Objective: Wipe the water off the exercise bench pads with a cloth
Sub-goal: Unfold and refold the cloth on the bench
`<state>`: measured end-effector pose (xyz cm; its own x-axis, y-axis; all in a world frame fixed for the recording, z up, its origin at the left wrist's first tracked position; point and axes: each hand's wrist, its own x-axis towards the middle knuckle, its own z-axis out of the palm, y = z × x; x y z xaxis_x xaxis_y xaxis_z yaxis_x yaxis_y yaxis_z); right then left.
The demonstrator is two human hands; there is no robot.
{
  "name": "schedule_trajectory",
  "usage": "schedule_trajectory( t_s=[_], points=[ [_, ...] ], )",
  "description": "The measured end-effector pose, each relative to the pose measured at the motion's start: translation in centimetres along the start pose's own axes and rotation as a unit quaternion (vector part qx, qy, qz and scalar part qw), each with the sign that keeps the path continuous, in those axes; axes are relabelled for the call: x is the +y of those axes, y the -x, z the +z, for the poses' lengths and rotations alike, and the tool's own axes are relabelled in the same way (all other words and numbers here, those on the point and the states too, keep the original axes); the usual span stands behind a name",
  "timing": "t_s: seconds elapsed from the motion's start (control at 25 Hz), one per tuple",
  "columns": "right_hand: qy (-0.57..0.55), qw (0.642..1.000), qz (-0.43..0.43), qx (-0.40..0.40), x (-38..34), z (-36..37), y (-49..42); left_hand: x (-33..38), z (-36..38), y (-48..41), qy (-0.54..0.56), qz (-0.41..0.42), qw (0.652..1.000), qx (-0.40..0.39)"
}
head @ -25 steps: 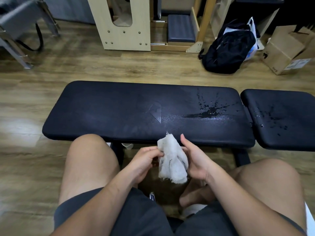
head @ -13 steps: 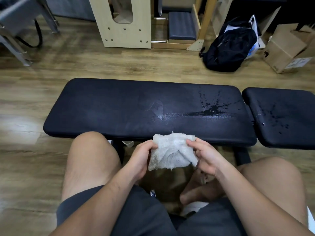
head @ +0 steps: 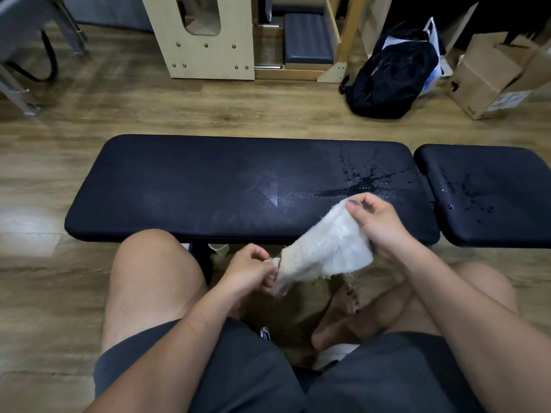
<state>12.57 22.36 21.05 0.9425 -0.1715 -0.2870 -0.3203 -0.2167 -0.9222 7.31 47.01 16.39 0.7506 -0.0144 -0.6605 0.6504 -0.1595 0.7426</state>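
Observation:
A long black bench pad (head: 185,186) lies across the view, with a water splash (head: 362,181) on its right part. A shorter black pad (head: 489,198) at the right carries scattered droplets (head: 468,201). A white cloth (head: 328,245) is stretched slantwise between both hands. My left hand (head: 253,269) pinches its lower left corner below the pad's front edge. My right hand (head: 378,222) grips its upper right end over the long pad's front, just below the splash. The cloth hangs above the pad, not pressed on it.
My bare knees and dark shorts sit in front of the bench on a wooden floor. Behind it stand a pale wooden frame (head: 205,37), a black backpack (head: 390,76) and a cardboard box (head: 492,76). A grey metal stand (head: 24,55) is at the far left.
The cloth has been unfolded from a bunch and pulled taut. My right hand has risen to the right toward the splash, while my left hand stayed low.

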Motion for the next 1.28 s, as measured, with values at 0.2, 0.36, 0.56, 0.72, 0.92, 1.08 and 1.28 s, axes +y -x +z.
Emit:
schedule_trajectory(
  t_s=[0.2,0.36,0.56,0.72,0.92,1.08,1.28],
  points=[
    [0.160,0.981,-0.113,0.005,-5.1,-2.0,-3.5,1.5,-0.6,-0.1,-0.069,0.110,0.990,0.058],
    [0.222,0.946,-0.219,0.088,-12.5,-2.3,-7.4,5.5,0.3,-0.6,0.121,0.147,0.982,0.013],
    [0.353,0.869,-0.338,0.076,-8.5,5.0,-3.1,4.2,1.3,-2.9,0.259,0.016,0.966,0.002],
    [0.538,0.771,-0.330,-0.083,2.2,10.5,2.9,2.6,1.3,-2.4,0.333,-0.007,0.943,0.003],
    [0.475,0.798,-0.366,-0.059,3.8,9.5,3.9,1.8,0.3,-2.9,0.276,0.000,0.959,0.060],
    [0.427,0.852,-0.299,0.043,1.7,7.3,0.6,1.6,-0.1,-2.8,0.077,0.046,0.981,0.172],
    [0.468,0.849,-0.245,-0.008,-0.1,7.1,-3.3,1.8,-1.3,-1.7,-0.163,0.105,0.947,0.256]
  ],
)
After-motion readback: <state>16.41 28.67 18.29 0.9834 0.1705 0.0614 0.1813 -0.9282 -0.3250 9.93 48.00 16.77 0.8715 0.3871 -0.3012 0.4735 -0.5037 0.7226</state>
